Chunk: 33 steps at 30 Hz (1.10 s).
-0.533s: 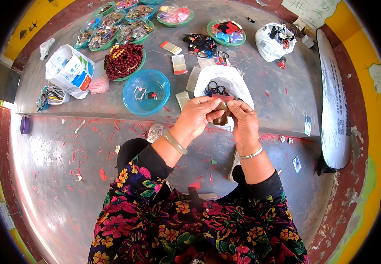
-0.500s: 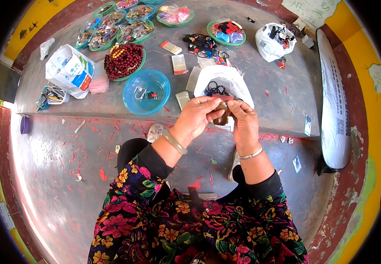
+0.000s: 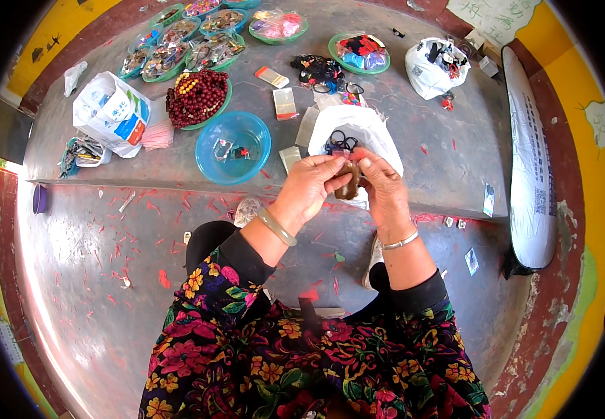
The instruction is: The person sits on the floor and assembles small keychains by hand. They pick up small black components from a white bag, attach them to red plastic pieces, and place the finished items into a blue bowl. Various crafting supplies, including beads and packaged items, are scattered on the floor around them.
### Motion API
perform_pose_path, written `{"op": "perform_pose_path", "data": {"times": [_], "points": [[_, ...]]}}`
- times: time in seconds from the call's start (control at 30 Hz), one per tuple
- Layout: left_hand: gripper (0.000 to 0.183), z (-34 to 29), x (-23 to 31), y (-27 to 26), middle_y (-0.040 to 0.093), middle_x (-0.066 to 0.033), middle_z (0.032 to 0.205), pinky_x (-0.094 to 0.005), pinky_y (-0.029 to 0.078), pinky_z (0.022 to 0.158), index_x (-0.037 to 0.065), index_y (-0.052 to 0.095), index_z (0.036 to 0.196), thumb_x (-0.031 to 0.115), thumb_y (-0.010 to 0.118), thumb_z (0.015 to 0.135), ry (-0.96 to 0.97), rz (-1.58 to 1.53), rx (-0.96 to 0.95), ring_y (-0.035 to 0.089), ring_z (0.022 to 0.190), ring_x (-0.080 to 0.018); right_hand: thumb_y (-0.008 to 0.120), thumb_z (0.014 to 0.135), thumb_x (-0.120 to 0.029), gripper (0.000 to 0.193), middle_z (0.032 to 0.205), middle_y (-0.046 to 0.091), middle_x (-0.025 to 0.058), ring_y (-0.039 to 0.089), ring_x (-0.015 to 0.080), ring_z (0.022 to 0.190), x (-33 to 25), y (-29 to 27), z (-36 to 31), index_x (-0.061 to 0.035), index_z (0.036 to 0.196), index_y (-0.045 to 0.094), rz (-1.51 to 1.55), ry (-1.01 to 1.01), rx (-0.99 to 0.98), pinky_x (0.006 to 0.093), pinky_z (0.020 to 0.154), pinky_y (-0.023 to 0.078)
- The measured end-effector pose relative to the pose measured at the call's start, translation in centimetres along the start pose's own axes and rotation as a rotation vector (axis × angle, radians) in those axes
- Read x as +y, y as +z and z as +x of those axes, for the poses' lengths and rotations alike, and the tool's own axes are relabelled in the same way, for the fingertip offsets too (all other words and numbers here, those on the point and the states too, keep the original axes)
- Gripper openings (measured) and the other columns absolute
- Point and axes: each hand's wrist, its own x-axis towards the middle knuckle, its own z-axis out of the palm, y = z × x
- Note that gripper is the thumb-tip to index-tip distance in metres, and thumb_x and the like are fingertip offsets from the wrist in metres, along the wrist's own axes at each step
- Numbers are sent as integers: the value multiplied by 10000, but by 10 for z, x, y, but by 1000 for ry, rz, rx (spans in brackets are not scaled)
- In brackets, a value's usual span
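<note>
A small clear plastic bag (image 3: 347,187) with something brown inside and a reddish strip along its top is pinched between both my hands. My left hand (image 3: 304,185) closes thumb and fingers on its left upper edge. On the other side, my right hand (image 3: 386,194) grips the upper right corner between thumb and forefinger. Just beyond my fingers stands an open white plastic bag (image 3: 379,129), partly hidden by them, with black hair ties (image 3: 340,142) inside. A blue plastic bowl (image 3: 208,164) holding a few small items is left of my hands.
A green tray of dark red beads (image 3: 194,98) and several baskets of trinkets (image 3: 166,59) stand far left. Black hair ties (image 3: 320,70) lie further back. Another white bag (image 3: 424,73) stands far right. Red scraps litter the floor (image 3: 142,244) below the ledge's edge.
My right thumb and fingers have shifted slightly inward and up along the small bag's top edge. The bag has tilted and bunched a little; my left hand stays almost still.
</note>
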Motion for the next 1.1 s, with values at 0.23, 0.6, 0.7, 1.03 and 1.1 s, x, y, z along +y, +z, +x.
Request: {"op": "perform_pose_path", "data": {"times": [0.23, 0.6, 0.7, 1.03, 1.1], "points": [[141, -3, -6, 6, 610, -103, 972, -299, 522, 814, -31, 588, 934, 98, 552, 891, 28, 37, -21, 605, 892, -173, 663, 776, -29, 141, 806, 645, 48, 545, 113, 696, 7, -5, -1, 8, 913, 665, -27, -29, 15, 232, 648, 428], [106, -2, -8, 9, 622, -103, 961, -248, 531, 769, -37, 606, 937, 19, 576, 852, 0, 71, 15, 613, 865, -157, 666, 773, -32, 118, 758, 640, 47, 531, 102, 655, 8, -3, -2, 13, 882, 662, -5, -31, 80, 226, 618, 417], [100, -1, -9, 5, 624, -98, 949, -240, 533, 754, -31, 610, 932, 20, 576, 852, -5, 58, 22, 613, 842, -146, 655, 783, -34, 108, 753, 639, 43, 530, 101, 647, 7, 0, -3, 12, 880, 661, -3, -18, 81, 229, 610, 419], [110, 5, -12, -5, 618, -83, 909, -198, 533, 737, -47, 606, 935, 20, 564, 858, -85, -144, 18, 614, 824, -137, 628, 820, -82, 114, 773, 641, 39, 542, 102, 657, 14, -4, 3, 0, 891, 660, 182, 110, 32, 231, 620, 425], [116, 5, -11, -6, 616, -91, 923, -203, 533, 754, -52, 604, 942, 18, 561, 860, -83, -166, -3, 614, 840, -142, 633, 816, -79, 113, 764, 635, 35, 533, 100, 650, 16, -4, 4, 4, 888, 658, 140, 75, 52, 229, 615, 417]]}}
